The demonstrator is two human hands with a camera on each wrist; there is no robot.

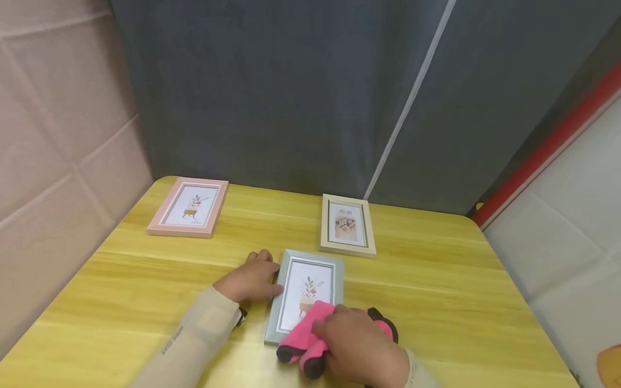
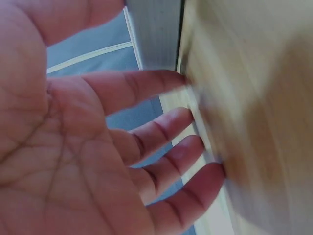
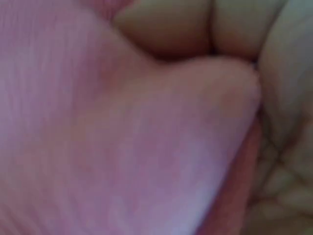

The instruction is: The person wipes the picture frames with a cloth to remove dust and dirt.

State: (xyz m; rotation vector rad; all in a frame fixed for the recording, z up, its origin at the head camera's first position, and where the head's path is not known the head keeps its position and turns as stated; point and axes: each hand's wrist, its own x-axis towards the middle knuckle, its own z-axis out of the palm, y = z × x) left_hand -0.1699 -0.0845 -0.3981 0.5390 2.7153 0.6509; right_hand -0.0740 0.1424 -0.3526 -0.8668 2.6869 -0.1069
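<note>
A grey-blue photo frame (image 1: 274,326) with a plant picture lies face up near the table's front. Thumb and fingertips of my left hand (image 1: 252,277) touch the frame's left side. In the left wrist view that hand's fingers (image 2: 142,88) are extended and apart, their tips at the tabletop beside the frame's edge (image 2: 154,34). My right hand (image 1: 356,342) grips a bunched pink cloth (image 1: 303,337) with black edging over the frame's lower right corner. The cloth (image 3: 122,147) fills most of the right wrist view, curled fingers around its fold.
Behind, on the yellow wood-grain table (image 1: 436,291), lie a pink photo frame (image 1: 161,218) at the left and a cream photo frame (image 1: 346,250) right of centre. A dark panel (image 1: 271,97) stands along the back edge, with pale walls at both sides.
</note>
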